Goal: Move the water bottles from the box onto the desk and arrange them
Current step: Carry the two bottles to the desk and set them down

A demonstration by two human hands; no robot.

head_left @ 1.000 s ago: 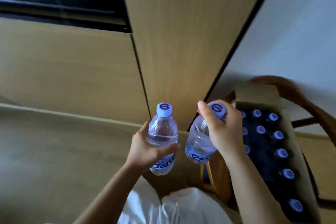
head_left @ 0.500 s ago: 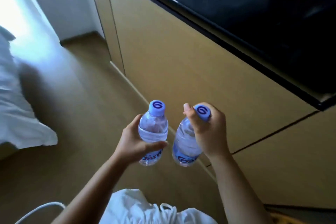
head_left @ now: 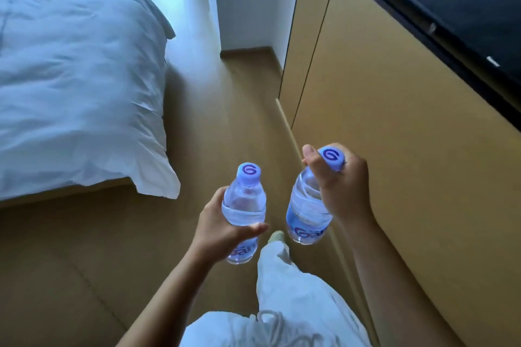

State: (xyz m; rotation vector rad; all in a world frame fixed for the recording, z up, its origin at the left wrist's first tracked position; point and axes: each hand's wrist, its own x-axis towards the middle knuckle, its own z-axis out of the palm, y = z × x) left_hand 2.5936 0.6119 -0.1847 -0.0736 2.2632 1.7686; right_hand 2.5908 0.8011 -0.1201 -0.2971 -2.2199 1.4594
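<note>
L hand (head_left: 222, 224) wraps left bottle (head_left: 244, 210) mid-body; R hand (head_left: 342, 184) grips right bottle (head_left: 308, 211) by neck. Bench not visible, probably ahead: carry upright, firm grip.

At the upper left of your frame a rumpled white duvet (head_left: 76, 87) overhangs the wooden floor (head_left: 84, 262), while tan cabinet panels (head_left: 394, 149) and a dark screen (head_left: 456, 3) fill the right.

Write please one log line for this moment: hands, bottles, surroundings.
left hand: grips left bottle by body | right hand: grips right bottle near cap | both upright, carried | bed at left | desk, box: not visible
</note>
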